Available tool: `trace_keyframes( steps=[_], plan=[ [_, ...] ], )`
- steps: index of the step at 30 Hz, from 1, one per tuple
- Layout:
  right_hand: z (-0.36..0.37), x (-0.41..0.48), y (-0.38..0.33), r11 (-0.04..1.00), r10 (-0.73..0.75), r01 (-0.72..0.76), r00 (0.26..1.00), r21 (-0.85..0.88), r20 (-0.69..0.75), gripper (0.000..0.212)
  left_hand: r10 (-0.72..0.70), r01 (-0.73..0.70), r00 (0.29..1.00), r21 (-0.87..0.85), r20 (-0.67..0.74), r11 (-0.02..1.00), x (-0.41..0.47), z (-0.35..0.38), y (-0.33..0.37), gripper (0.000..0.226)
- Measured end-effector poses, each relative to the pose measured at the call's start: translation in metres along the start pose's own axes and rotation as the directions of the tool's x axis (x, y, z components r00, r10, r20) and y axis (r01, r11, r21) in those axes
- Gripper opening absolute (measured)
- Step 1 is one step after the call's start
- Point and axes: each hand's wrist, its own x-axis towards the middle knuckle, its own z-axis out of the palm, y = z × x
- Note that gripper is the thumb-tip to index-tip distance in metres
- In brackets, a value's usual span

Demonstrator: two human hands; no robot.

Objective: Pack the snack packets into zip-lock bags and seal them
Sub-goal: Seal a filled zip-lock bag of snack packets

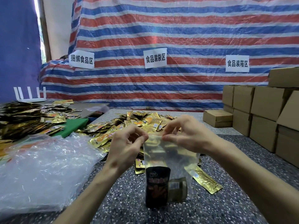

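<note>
A clear zip-lock bag (171, 152) hangs upright; a black packet (157, 186) and a dull green packet (177, 189) stand inside at its bottom; loose gold packets (139, 120) lie heaped behind.

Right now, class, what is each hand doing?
Left hand: pinches the top of the zip-lock bag.
Right hand: pinches the same top edge.

paper signs (155, 58) on tarp (194, 38): 捆绑食品区, 食品装袋区, 食品装箱区

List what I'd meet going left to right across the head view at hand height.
Heap of clear plastic bags → left hand → right hand → stacked cardboard boxes. The zip-lock bag that both hands pinch overlaps them, so it is left out.
</note>
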Motion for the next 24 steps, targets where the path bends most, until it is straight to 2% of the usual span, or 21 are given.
trace_keyframes(
  steps=[3, 12, 24],
  plan=[
    [-0.005, -0.007, 0.010, 1.000, 0.013, -0.012, 1.000, 0.021, -0.012, 0.018, -0.011, 0.011, 1.000, 0.000, -0.002, 1.000, 0.002, -0.002, -0.004, 0.015],
    [-0.022, -0.026, 0.041, 0.987, 0.086, -0.079, 0.995, 0.139, -0.046, 0.008, -0.026, 0.026, 0.999, 0.001, -0.022, 1.000, 0.009, -0.001, -0.012, 0.019],
    [-0.036, -0.048, 0.055, 0.986, 0.116, -0.101, 0.987, 0.136, -0.113, 0.014, -0.026, 0.027, 0.999, 0.017, -0.024, 1.000, 0.012, -0.001, -0.010, 0.016]
  ],
)
